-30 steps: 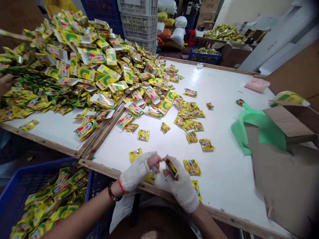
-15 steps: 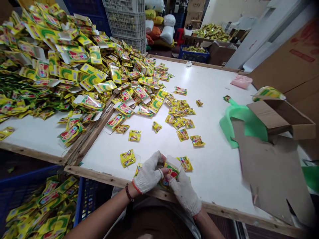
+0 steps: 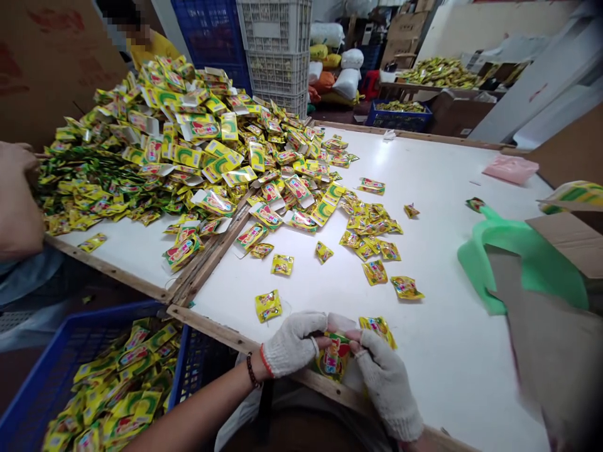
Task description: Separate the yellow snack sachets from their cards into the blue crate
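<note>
My left hand and my right hand wear white knit gloves with bare fingertips. Between them they grip a small yellow and green candy box with red on its front, just above the table's wooden front edge. Its white flap stands up at the top, with fingers of both hands at its sides. Just past my right hand lies a yellow candy packet. Another packet rests beyond my left hand. More packets lie scattered and clustered farther up the white table.
A big heap of boxes and packets covers the left table. Below it stands a blue crate of filled boxes. On the right are a green dustpan, cardboard and a pink packet. A co-worker's arm is at far left.
The view has swung left, so things sit farther right and the co-worker's arm appears. The box has tipped to show more of its front, and my right fingers have moved up near its flap.
</note>
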A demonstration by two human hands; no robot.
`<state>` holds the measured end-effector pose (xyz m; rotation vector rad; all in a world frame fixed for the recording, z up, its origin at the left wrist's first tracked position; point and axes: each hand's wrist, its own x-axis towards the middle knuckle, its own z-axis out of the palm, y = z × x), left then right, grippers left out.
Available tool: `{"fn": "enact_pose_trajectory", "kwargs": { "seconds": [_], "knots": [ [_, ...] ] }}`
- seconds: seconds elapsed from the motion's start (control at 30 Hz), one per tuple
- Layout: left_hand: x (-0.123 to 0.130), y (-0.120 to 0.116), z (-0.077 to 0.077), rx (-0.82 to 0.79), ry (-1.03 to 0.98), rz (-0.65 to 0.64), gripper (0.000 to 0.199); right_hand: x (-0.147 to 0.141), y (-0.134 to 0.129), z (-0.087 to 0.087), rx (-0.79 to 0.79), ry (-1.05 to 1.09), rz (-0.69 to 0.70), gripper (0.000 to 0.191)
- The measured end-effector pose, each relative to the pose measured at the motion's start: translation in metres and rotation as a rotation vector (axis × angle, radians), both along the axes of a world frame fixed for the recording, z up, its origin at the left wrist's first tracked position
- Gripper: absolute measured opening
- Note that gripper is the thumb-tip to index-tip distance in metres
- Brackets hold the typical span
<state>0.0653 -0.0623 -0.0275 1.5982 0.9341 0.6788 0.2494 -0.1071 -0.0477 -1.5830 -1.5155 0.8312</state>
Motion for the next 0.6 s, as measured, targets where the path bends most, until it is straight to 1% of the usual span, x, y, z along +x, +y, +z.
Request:
{"fn": "enact_pose_trajectory", "kwargs": {
  "seconds": [0.07, 0.13, 0.17, 0.2, 0.23, 0.27, 0.33, 0.37, 0.43, 0.5, 0.6],
  "knots": [
    [0.002, 0.001, -0.001, 0.002, 0.005, 0.006, 0.013, -0.004, 0.009, 0.006, -0.034, 0.040, 0.006, 0.017],
    [0.004, 0.002, -0.005, -0.072, -0.039, 0.058, 0.014, -0.007, 0.016, 0.010, -0.075, 0.118, 0.026, 0.024],
    [0.005, 0.002, -0.007, -0.134, -0.078, 0.079, 0.021, -0.008, 0.018, 0.010, -0.084, 0.134, 0.043, 0.028],
    [0.005, 0.002, -0.009, -0.194, -0.117, 0.099, 0.030, -0.008, 0.019, 0.011, -0.084, 0.123, 0.070, 0.030],
    [0.006, 0.001, -0.009, -0.232, -0.137, 0.109, 0.034, -0.007, 0.020, 0.011, -0.074, 0.087, 0.100, 0.029],
    [0.006, 0.001, -0.008, -0.237, -0.130, 0.109, 0.033, -0.007, 0.019, 0.011, -0.055, 0.039, 0.134, 0.027],
    [0.005, 0.002, -0.002, -0.170, -0.056, 0.089, 0.018, -0.005, 0.017, 0.014, -0.006, -0.016, 0.193, 0.025],
    [0.005, 0.003, 0.001, -0.130, -0.013, 0.072, 0.014, -0.004, 0.016, 0.017, -0.001, -0.017, 0.220, 0.025],
    [0.005, 0.008, 0.009, -0.097, 0.058, 0.024, 0.020, -0.003, 0.016, 0.025, -0.038, -0.005, 0.241, 0.024],
    [0.006, 0.013, 0.016, -0.107, 0.104, -0.029, 0.021, -0.003, 0.018, 0.033, -0.107, -0.002, 0.216, 0.022],
    [0.003, 0.019, 0.020, -0.083, 0.158, -0.087, 0.021, 0.000, 0.022, 0.039, -0.173, -0.039, 0.183, 0.021]
  ]
}}
